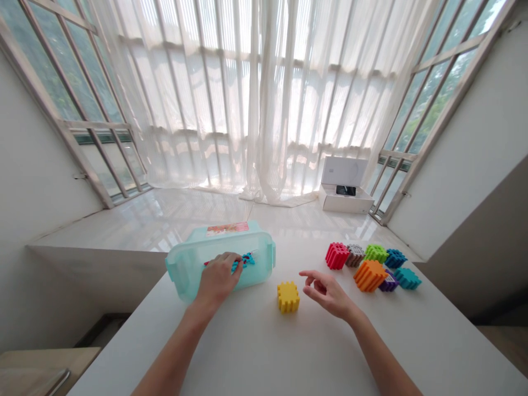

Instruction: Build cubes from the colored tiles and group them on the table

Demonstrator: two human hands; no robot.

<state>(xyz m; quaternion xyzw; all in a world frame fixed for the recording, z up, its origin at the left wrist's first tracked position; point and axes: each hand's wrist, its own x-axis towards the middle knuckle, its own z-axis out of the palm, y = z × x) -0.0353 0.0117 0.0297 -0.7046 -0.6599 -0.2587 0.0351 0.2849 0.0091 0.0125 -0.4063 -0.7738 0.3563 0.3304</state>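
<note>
My left hand (220, 278) reaches over the near rim into a translucent teal plastic bin (264, 240). Its fingers are bent down around a small blue notched piece (248, 258), and part of that piece is hidden by them. A bit of red shows beside the hand inside the bin. My right hand (328, 291) hovers above the white table with index finger and thumb apart, holding nothing. Just left of it, apart from the fingers, a yellow block (287, 297) with notched edges sits on the table.
Several notched blocks stand grouped at the right, among them a red block (337, 256), an orange block (370, 276) and a green block (375, 253). An open white box (344, 204) with a dark phone-like object is on the sill, before white curtains (264, 110).
</note>
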